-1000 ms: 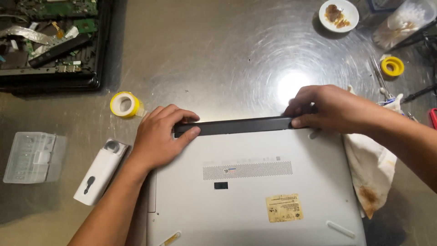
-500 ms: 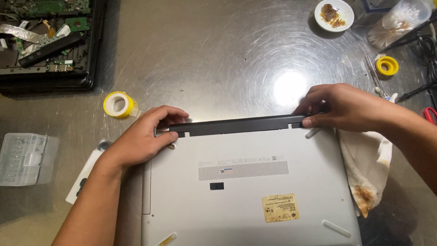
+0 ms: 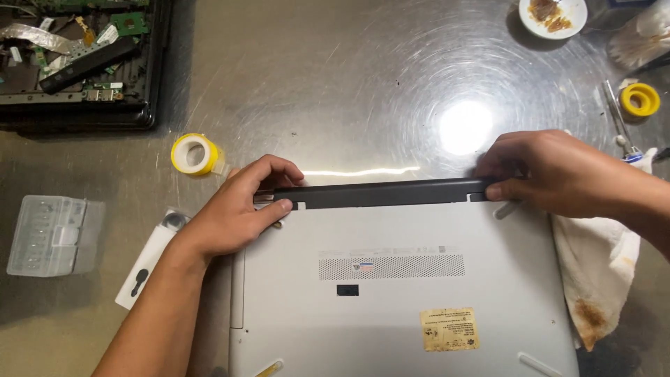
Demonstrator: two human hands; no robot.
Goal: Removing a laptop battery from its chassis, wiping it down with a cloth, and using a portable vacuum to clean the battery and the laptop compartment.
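Hands (image 3: 237,213) (image 3: 551,171) (both gripping) on laptop's (image 3: 405,307) dark battery bar (image 3: 380,193)

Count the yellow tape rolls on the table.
2. One tape roll lies just beyond the left hand; the other roll sits at the far right edge, beyond the right hand. More may lie outside the view.

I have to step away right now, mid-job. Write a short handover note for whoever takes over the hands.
Left hand: grips the left end of the dark battery bar.
Right hand: grips the bar's right end.
The silver laptop lies bottom up on the metal table, the bar along its far edge.
Done: both ends held.
Left: whether the bar is locked or loose cannot be told; check it.
A stained cloth lies under the laptop's right side; a yellow tape roll lies near the left hand.
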